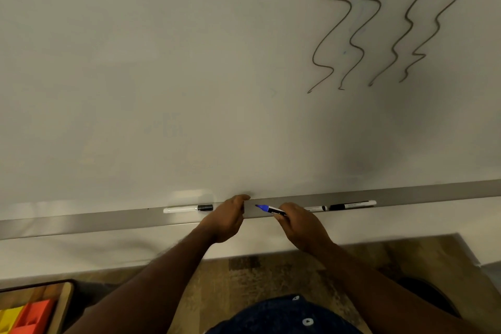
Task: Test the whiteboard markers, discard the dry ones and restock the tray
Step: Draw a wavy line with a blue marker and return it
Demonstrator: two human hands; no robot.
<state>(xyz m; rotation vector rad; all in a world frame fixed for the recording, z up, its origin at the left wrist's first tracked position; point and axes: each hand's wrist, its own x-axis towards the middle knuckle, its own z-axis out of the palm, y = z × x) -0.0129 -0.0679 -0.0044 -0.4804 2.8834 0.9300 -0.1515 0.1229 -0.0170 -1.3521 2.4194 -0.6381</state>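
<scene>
The whiteboard fills the upper view, with its grey marker tray running along the bottom edge. My right hand grips a blue marker just above the tray, its uncapped tip pointing left. My left hand is curled at the tray a little left of that tip, and a small dark piece, apparently the cap, shows at its fingertips. A white marker with a black cap lies in the tray to the left. Two more markers lie in the tray to the right.
Several dark wavy test lines mark the board's upper right. A wooden box with yellow and orange bins sits at the lower left. Wood-pattern floor lies below the board.
</scene>
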